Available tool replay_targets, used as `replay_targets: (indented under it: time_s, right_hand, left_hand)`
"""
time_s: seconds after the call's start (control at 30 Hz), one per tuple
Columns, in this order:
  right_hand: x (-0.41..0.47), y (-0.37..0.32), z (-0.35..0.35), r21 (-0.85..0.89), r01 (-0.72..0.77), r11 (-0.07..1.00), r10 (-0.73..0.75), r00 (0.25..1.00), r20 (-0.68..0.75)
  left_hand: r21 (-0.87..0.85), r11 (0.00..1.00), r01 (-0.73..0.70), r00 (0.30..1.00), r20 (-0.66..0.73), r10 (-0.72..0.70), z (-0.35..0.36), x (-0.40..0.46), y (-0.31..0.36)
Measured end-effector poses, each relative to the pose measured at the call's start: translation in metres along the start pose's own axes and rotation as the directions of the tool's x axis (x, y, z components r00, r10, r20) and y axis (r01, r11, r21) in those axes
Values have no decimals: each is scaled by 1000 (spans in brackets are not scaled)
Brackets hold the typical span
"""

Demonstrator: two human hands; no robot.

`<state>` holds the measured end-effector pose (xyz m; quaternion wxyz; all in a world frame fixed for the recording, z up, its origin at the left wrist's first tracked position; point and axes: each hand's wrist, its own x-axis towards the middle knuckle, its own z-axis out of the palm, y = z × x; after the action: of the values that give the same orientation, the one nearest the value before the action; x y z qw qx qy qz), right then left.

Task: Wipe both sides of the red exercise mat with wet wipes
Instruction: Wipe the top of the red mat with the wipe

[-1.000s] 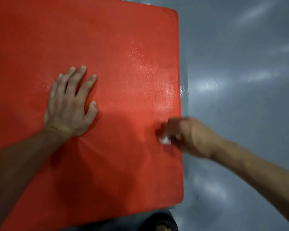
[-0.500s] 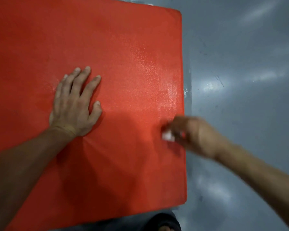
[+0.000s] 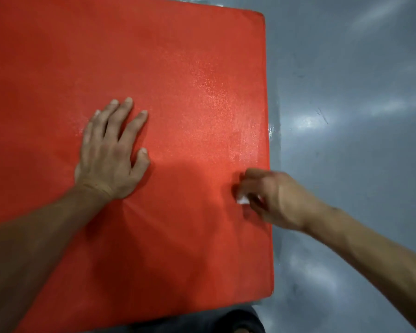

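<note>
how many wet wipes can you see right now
1. A small white wet wipe is bunched in the right hand near the red mat's right edge. Others may lie outside the view.

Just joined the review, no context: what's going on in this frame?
A person is wiping a red exercise mat that lies flat on a grey floor. The left hand presses flat on the mat, fingers spread, holding it down. The right hand pinches a small white wet wipe and has it against the mat near the right edge. A wet sheen shows on the mat just beyond that hand. Only the upper face is visible.
</note>
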<state>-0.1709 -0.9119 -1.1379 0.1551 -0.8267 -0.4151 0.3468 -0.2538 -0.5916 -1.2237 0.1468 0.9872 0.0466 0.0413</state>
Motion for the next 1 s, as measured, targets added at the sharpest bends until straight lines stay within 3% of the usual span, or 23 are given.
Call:
replay_targets:
  time_s: [0.07,0.1,0.2,0.27,0.47,0.63,0.67,0.8,0.9,1.0]
  right_hand:
    - [3,3,-11,-2,46,999,-46,999,7]
    - [12,14,-24,-17,35,999,-36,997,-72]
    - [58,54,-78,-160,-137,978,67,921,-383]
    - [79,76,-101,-185,-266,946,157,875,-458]
    - [52,70,-72,-148,-158,976,110,951,-288]
    - [3,58,-48,-48,-95,994,95,995,13]
    - [9,61,-58,-61,-83,995,82,997,-12]
    - [58,75,-94,-136,-197,971,136,922,-363]
    - [63,77,-80,-165,-177,970,114,936,-334]
    - [19,59,-43,-78,-114,990,95,971,-219]
  left_hand:
    - [2,1000,-3,1000,4,3,0,0,-1]
    - [2,1000,-1,1000,9,1,0,-1,0]
    - [1,1000,12,1000,3,-12,0,-3,0]
    - [-1,1000,15,1000,-6,-15,0,-3,1]
    - [-11,1000,22,1000,4,-22,0,-2,2]
    - [-5,1000,7,1000,2,-7,0,-1,-1]
    - [-2,1000,5,1000,4,-5,0,-1,-1]
    - [-2,1000,19,1000,11,-19,-1,-2,0]
    - [-13,1000,24,1000,16,-24,-1,-2,1]
    - [-4,1000,17,1000,7,-17,0,-3,0]
